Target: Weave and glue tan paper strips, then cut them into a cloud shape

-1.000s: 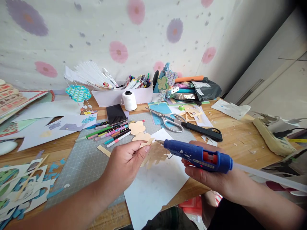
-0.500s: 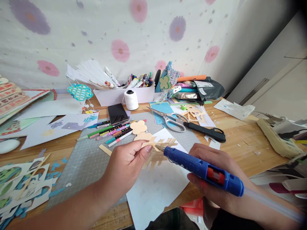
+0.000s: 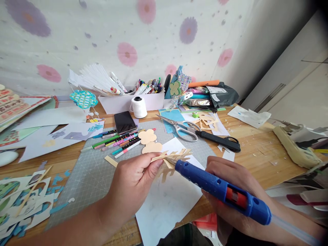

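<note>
The lattice of cream paper strips [image 3: 183, 153] is up off the table [image 3: 253, 150], above the far part of a white sheet [image 3: 169, 205] that runs out over the table's near edge. My left hand [image 3: 138, 177] pinches one end of it between thumb and forefinger; my right hand [image 3: 237, 194] is wrapped around a blue glue gun [image 3: 212, 181], its nozzle right at the strips beside my left fingertips. Whether glue is coming out, I can't tell. I'd judge I'm partway through: many strips already cross and hang together, yet their ends stick out unevenly, untrimmed, and some near the nozzle look unfastened. One loose strip [image 3: 111, 161] lies on the gray cutting mat [image 3: 87, 177], and two cream lobed cutouts [image 3: 147, 136], already cut, lie just beyond the lattice, joined to nothing that I can see. Left of those are markers [image 3: 120, 141], with a phone [image 3: 125, 122] behind. Silver scissors [image 3: 186, 132] lie toward the table's right side, cream offcuts [image 3: 207, 121] past them. Colored scraps [image 3: 23, 201] cover the table's near left corner, and a thread spool [image 3: 139, 107] stands toward the far edge.
</note>
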{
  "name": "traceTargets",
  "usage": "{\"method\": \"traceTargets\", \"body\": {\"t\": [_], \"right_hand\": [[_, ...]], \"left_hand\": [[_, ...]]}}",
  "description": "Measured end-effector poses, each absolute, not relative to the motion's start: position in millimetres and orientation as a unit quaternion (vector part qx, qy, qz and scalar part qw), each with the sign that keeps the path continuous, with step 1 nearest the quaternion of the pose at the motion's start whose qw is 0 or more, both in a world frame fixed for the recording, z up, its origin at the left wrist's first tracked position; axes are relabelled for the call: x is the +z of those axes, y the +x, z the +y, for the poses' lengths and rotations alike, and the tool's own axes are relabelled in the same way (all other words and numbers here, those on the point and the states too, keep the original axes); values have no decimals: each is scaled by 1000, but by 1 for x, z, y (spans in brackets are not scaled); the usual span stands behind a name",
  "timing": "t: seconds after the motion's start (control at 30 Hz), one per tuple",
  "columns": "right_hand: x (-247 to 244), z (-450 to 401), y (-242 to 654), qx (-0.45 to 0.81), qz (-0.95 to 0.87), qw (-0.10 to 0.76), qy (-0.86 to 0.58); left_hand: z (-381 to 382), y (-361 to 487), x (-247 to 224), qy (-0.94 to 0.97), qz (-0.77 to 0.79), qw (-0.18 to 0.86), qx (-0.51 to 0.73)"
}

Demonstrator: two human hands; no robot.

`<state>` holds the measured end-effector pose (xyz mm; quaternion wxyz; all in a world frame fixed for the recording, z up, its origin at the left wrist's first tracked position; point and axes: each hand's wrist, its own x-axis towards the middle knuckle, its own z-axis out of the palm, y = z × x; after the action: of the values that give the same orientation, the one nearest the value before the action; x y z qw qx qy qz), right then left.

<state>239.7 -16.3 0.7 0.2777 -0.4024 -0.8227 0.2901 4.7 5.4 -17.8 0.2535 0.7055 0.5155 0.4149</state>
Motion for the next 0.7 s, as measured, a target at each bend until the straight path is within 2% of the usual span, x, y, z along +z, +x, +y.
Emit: {"method": "traceTargets", "body": {"t": [0.27,0.5,0.6,0.7], "right_hand": [[0,-18,238,260,-832,277,-404],[-9,-18,243,179,-857,254,-411],[-11,-18,247,154,-867,256,-398],[-9,-19,250,170,-853,294,-397]], "left_hand": [[3,3,-16,718,511,232,412],[3,3,-19,744,488,206,408],[5,2,-20,731,496,248,398],[9,2,-22,680,520,332,397]]}}
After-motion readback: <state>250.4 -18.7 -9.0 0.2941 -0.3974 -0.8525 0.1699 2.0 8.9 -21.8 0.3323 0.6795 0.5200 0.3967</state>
